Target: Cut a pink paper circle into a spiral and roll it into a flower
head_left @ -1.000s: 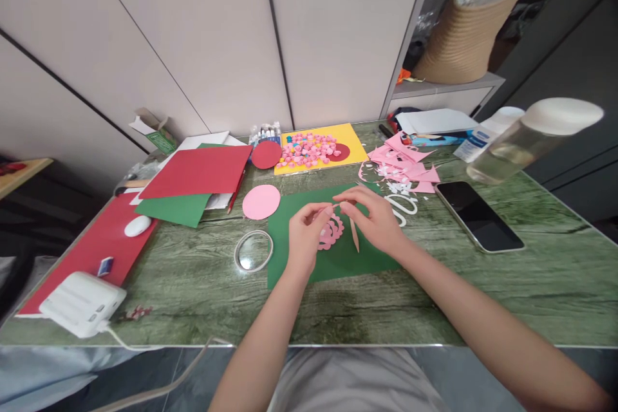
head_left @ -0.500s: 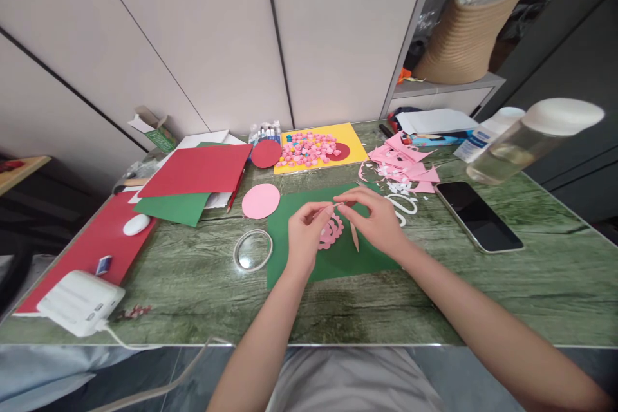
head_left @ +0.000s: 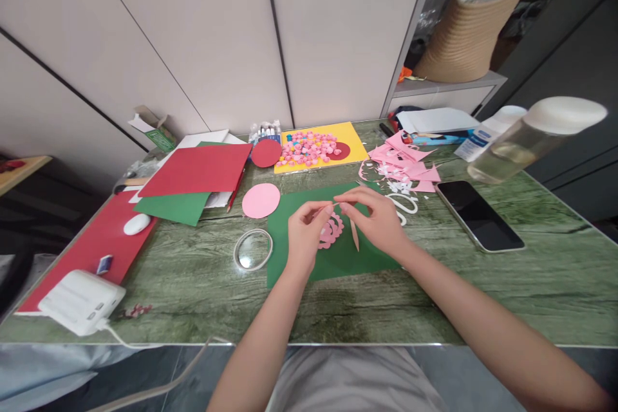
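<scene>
My left hand (head_left: pixel 309 225) and my right hand (head_left: pixel 371 214) meet fingertip to fingertip above a green paper sheet (head_left: pixel 290 264). Both pinch a small pink paper strip between thumbs and forefingers; the fingers hide most of it. Under them, on the sheet, lies a pink scalloped paper spiral (head_left: pixel 331 232), partly covered by my left hand. A narrow pale pointed piece (head_left: pixel 355 235) rests beside my right hand. White-handled scissors (head_left: pixel 405 203) lie just beyond my right hand. Left of the sheet are a pink paper circle (head_left: pixel 261 200) and a roll of tape (head_left: pixel 253 250).
Small rolled pink paper pieces (head_left: pixel 309 149) heap on a yellow sheet (head_left: pixel 355 141) at the back. Pink scraps (head_left: pixel 403 161), a phone (head_left: pixel 479 215) and a bottle (head_left: pixel 516 145) stand right. Red paper (head_left: pixel 197 170) and a white charger (head_left: pixel 82 301) lie left.
Almost nothing differs. Both hands keep their pinch at the same spot, with only a tiny shift of the fingers.
</scene>
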`<state>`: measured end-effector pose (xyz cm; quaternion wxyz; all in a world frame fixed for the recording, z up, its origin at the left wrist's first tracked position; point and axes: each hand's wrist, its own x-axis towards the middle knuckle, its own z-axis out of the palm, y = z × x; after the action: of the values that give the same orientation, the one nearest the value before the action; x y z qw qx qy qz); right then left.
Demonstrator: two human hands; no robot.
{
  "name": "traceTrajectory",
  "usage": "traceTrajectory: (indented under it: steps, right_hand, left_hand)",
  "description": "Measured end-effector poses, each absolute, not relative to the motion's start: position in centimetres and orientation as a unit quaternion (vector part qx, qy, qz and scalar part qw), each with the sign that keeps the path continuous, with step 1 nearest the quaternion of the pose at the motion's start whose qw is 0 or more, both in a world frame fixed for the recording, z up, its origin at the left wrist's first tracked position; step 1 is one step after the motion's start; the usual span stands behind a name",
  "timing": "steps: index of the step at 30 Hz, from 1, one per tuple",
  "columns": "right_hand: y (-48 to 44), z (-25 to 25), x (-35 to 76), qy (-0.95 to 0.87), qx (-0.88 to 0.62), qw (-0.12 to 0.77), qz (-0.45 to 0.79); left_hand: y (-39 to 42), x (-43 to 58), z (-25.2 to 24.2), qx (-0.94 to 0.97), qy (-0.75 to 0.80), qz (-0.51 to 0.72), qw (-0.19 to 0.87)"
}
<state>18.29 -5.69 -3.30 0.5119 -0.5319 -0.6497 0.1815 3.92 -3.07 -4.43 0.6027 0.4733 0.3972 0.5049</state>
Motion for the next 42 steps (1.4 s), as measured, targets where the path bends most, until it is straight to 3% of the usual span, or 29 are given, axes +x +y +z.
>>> traceTrajectory:
  steps: [42]
  right_hand:
    - [-5.6,-3.49,18.35,-0.646,-0.553,0.502,0.158]
  left_hand:
    - [-3.05,3.78,-4.39,0.475,0.397,0.508,0.6]
